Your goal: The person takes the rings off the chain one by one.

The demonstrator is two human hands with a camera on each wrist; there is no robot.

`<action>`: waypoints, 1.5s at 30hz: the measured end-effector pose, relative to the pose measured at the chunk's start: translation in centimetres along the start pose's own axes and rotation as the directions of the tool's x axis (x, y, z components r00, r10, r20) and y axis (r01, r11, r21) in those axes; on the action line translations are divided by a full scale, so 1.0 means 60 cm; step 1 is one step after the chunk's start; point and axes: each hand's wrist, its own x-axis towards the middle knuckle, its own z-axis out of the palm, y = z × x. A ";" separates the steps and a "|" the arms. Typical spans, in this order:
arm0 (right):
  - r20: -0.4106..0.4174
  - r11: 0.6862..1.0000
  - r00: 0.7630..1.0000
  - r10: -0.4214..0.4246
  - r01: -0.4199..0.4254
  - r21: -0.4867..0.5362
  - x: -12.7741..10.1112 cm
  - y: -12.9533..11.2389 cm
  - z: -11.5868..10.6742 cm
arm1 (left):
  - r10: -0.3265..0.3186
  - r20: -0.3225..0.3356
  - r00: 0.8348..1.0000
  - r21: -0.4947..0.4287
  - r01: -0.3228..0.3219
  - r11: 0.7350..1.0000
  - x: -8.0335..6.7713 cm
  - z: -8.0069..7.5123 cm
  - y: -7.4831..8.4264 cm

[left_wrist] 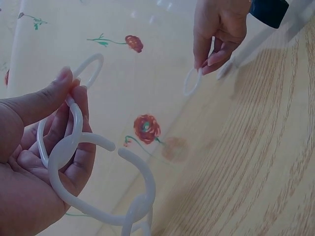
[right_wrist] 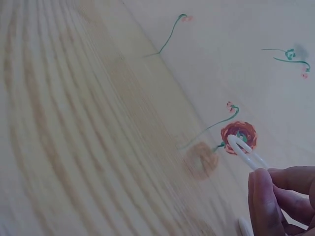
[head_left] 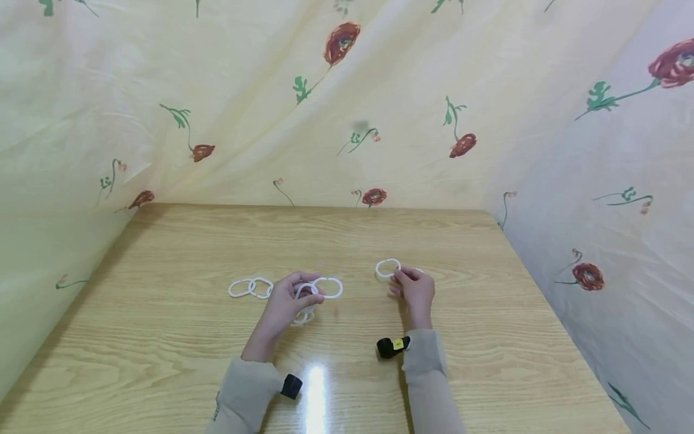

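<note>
White chain (left_wrist: 66, 153) sits at the middle of the head view, pinched between thumb and fingers of the left hand (head_left: 283, 302). From the fingertips the end link (head_left: 342, 288) juts toward the right of the frame, its long axis running across the picture. Another link of the chain lies against the palm, and more show just below the hand; in the left wrist view, one near the bottom has a split in its rim, facing upward.

Right of centre, the right hand (head_left: 418, 293) pinches a single white link (right_wrist: 242, 155) by one end, the free end pointing left. This link lies right of the end link and slightly higher, well apart from it, the two ends facing across bare surface (head_left: 488, 361). The left hand is the nearer to the end link.

Farther left, an interlocked pair of links (head_left: 253, 285) lies beside the left hand; whether it joins the chain, I cannot tell. Flowered cloth (head_left: 244, 60) fills the upper frame.
</note>
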 end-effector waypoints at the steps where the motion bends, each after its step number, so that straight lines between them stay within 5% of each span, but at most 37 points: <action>1: -0.002 1.000 1.000 -0.001 0.001 -0.010 0.002 -0.001 0.000 | -0.001 -0.002 1.000 0.000 0.001 1.000 0.000 0.000 0.000; 28: 0.019 0.982 1.000 0.014 -0.010 -0.189 0.022 0.003 -0.008 | 0.014 0.005 1.000 0.025 -0.014 1.000 -0.001 0.002 -0.004; 45: 0.052 0.906 0.998 -0.021 0.041 -0.420 0.022 -0.010 -0.015 | 0.011 0.001 1.000 0.037 -0.011 0.999 0.001 0.005 -0.004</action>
